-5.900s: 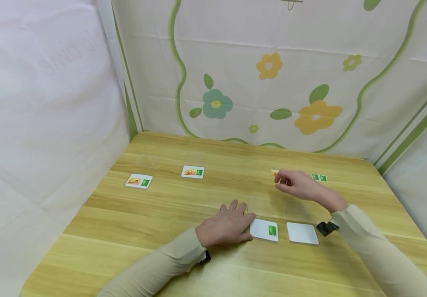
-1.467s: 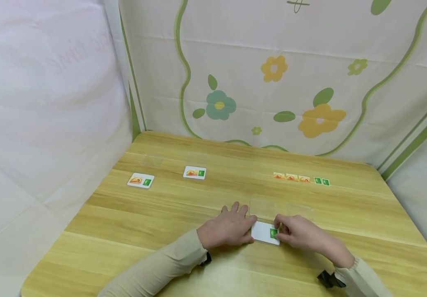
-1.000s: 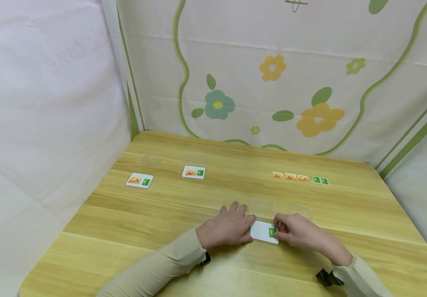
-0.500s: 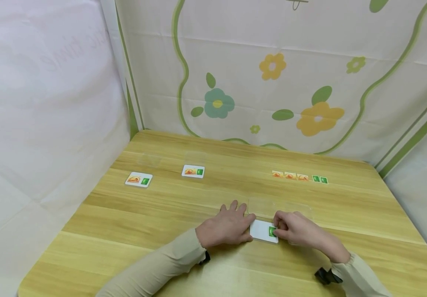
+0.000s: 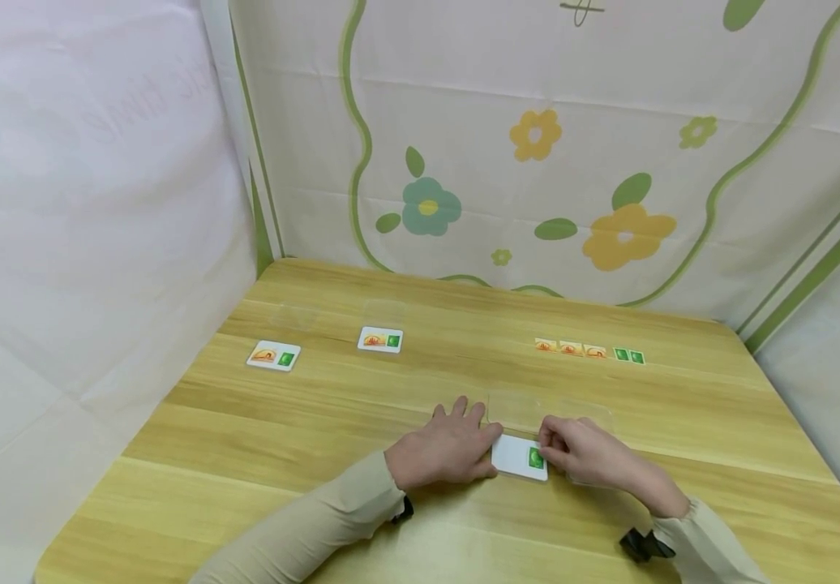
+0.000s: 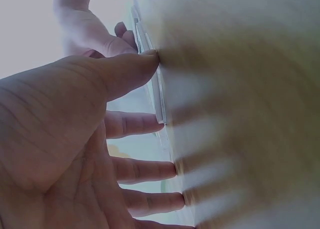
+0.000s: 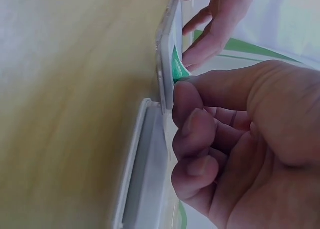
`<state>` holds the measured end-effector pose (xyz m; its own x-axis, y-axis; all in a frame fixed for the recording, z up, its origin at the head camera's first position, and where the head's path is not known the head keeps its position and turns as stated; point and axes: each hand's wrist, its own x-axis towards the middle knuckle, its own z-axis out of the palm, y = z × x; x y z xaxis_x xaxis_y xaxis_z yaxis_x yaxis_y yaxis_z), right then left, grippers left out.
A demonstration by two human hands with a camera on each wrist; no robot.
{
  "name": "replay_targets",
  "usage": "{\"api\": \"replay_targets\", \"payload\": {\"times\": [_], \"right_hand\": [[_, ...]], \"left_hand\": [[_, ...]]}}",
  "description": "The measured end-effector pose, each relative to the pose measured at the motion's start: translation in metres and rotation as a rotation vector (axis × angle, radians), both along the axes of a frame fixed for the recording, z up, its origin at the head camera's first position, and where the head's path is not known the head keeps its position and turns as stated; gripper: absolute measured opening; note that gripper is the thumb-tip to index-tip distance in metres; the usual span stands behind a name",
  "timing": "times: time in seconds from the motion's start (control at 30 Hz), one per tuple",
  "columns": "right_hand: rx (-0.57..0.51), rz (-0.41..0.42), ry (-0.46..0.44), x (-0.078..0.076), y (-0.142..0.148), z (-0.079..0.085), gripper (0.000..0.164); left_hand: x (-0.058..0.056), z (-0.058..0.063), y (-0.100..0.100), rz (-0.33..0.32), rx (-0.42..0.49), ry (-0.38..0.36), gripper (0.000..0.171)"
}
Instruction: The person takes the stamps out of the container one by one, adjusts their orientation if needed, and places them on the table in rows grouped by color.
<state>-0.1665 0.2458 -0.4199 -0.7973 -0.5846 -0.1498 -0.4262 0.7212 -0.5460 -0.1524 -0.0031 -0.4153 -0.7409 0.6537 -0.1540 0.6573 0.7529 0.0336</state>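
A white rounded card [image 5: 509, 454] lies in front of me, with a small green picture sticker [image 5: 536, 458] at its right end. My left hand [image 5: 447, 444] lies flat beside it, fingers spread on the table, thumb and index finger at the card's left edge. With thumb and index finger, my right hand [image 5: 586, 454] pinches the sticker's edge; the right wrist view shows the green sticker [image 7: 178, 66] bent up from the card there. Below that hand, the right wrist view shows a second white card [image 7: 147, 164], hidden in the head view.
Clear plastic pieces [image 5: 515, 408] lie just beyond the card. A row of orange picture stickers [image 5: 571, 349] and two green stickers [image 5: 628, 355] is at the back right. Two white cards with orange and green pictures, one far left [image 5: 274, 355] and one nearer the middle [image 5: 380, 340], lie behind.
Earlier my right hand was over the orange stickers at the back right; it came down to the green sticker and covered the second card. Lately its fingers shifted slightly; my left hand stayed.
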Motion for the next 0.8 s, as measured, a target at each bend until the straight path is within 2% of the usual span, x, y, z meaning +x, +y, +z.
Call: {"api": "replay_targets", "payload": {"times": [0.43,0.8], "right_hand": [[-0.043,0.046,0.038,-0.0007,0.0036,0.0014,0.013],[-0.065,0.099,0.062,-0.0036,0.0054,0.0065,0.012]], "left_hand": [[0.0012,-0.0003,0.0009,0.015,0.008,-0.035,0.041],[0.0005,-0.0015,-0.0001,-0.003,0.030,-0.007,0.039]]}}
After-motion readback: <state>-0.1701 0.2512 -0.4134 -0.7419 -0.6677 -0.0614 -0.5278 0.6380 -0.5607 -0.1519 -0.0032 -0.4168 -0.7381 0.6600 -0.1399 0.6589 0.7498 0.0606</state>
